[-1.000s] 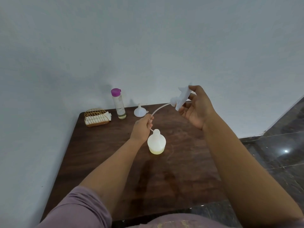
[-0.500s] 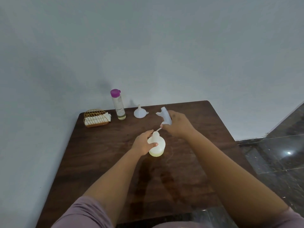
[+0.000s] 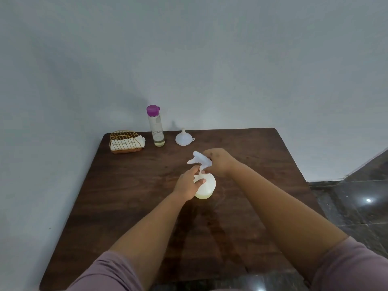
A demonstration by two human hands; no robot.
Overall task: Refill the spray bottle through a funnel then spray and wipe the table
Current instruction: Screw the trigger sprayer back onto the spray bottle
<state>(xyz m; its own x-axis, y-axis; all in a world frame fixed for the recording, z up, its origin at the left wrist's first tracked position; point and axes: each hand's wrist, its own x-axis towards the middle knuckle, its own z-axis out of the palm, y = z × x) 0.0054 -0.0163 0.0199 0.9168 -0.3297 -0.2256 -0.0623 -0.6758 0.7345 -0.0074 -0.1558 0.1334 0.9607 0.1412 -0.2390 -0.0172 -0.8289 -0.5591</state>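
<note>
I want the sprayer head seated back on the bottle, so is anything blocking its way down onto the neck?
Nothing separate does. The sprayer head, held by the right hand, sits just above the spray bottle. Only the left hand is there, its fingers beside the neck.

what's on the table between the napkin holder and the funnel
In the head view, the clear bottle with the purple cap stands upright between the napkin holder and the funnel, near the table's back edge.

Both forearms are bare from wrist to above the elbow. Behind the left hand (image 3: 188, 184), a mauve sleeve (image 3: 109, 271) covers the upper arm. Behind the right hand (image 3: 218, 161), a matching mauve sleeve (image 3: 352, 267) sits, plain and unmarked.
</note>
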